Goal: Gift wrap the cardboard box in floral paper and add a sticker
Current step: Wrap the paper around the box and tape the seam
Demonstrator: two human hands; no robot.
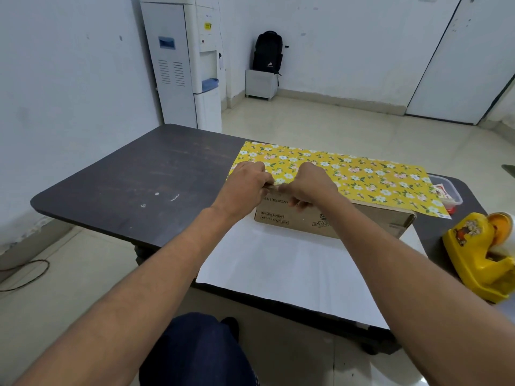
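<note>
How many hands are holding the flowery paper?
2. The left hand pinches the near edge of the floral paper atop the cardboard box; the right hand pinches it right beside.

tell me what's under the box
The paper, white side up, runs out from under the box toward the near table edge. The box hides the stretch beneath it.

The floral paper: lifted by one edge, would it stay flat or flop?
Probably flop: the floral paper bends over the cardboard box where the left hand and right hand pinch it. It looks thin, so likely light and easily creased. Its white underside may slide on the table.
</note>
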